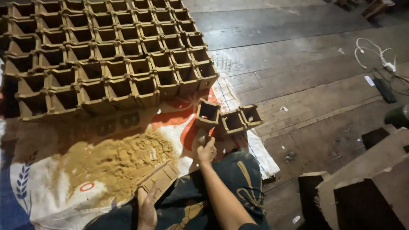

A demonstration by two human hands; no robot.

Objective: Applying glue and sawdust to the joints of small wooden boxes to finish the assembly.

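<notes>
Gripping a brown square cup (207,114), the right hand (206,149) hides its base; left hand (147,208) clasps a flat mould (159,179).

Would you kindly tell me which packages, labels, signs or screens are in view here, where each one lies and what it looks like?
Printed sack: spread flat on the floor under the sandy heap and the square cups; white woven plastic with red-orange patches, a blue wheat-ear emblem and a small red ring.
No signs or screens in view.
</notes>
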